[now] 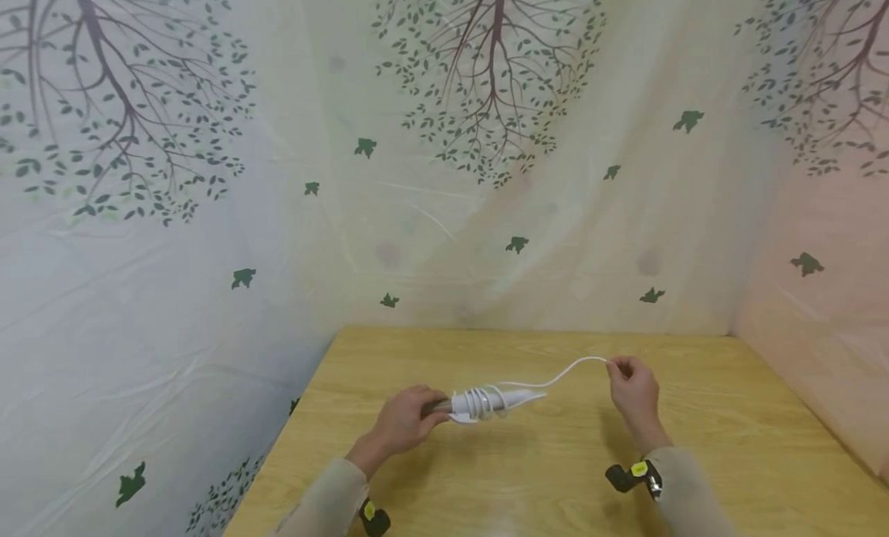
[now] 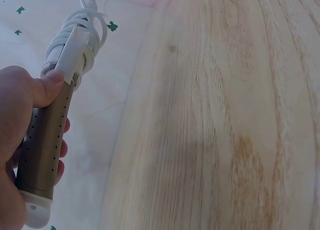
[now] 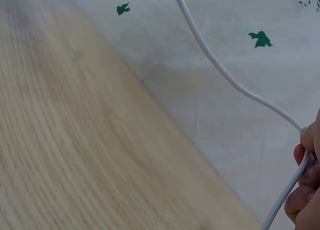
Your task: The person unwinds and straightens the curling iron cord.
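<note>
My left hand [image 1: 404,423] grips a curling iron [image 2: 46,140] by its perforated metal barrel. Its white tip [image 2: 36,210] sticks out below the palm in the left wrist view, and the thumb lies by the white clamp lever [image 2: 74,52]. Several loops of white cord [image 1: 479,403] are wound around the iron's white handle, which points right over the table. From these loops a free stretch of cord [image 3: 215,62] curves across to my right hand [image 1: 635,394]. There thumb and fingers [image 3: 309,172] pinch it, and more cord hangs below them in the right wrist view.
Beneath both hands is a wood-grain table [image 1: 528,475]. A pale curtain [image 1: 444,236] printed with trees and green leaf shapes stands behind it and along both sides. Dark camera mounts [image 1: 633,475] sit at the wrists.
</note>
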Motion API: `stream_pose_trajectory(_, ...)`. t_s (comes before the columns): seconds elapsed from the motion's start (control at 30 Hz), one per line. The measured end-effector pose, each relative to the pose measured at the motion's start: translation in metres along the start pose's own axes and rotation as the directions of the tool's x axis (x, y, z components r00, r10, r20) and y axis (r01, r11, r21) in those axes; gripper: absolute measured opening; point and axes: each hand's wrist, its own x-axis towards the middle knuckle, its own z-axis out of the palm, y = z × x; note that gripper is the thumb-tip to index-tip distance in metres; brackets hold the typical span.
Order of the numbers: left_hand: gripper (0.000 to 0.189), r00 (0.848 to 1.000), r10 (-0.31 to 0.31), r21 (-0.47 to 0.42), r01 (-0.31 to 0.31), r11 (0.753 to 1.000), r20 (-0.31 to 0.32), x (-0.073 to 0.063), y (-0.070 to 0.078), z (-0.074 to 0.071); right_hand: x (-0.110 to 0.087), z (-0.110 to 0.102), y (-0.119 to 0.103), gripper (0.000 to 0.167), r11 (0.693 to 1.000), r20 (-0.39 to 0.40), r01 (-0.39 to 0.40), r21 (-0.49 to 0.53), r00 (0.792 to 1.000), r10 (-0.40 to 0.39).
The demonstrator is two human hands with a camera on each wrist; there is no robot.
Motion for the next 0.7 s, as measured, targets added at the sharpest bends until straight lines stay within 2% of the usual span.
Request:
stream_pose_trajectory(0.2,0.028,1.000,-0.004,-0.025,0.004,1.000,-0.001,0.001,0.001,-0.004,-0.001,0.001,0.012,0.028,0.996,0.059,0.013,-0.092,0.998,-0.008)
stream_pose_trajectory(0.37,0.026,1.000,-0.011,-0.035,0.011,0.999,-0.007,0.003,0.003,-0.007,-0.001,0.001,0.016,0.028,0.988,0.160,0.035,-0.148,0.987,-0.011)
stream_pose_trajectory(0.53,0.025,1.000,-0.030,-0.023,0.030,0.999,0.006,0.003,0.004,-0.009,-0.004,0.003,0.021,0.027,0.987,0.215,0.040,-0.156,0.977,-0.006)
stream_pose_trajectory(0.7,0.025,0.999,-0.033,-0.027,0.032,0.999,-0.009,0.005,0.005,-0.013,-0.005,0.004,0.028,0.026,0.987,0.242,0.032,-0.160,0.970,0.007)
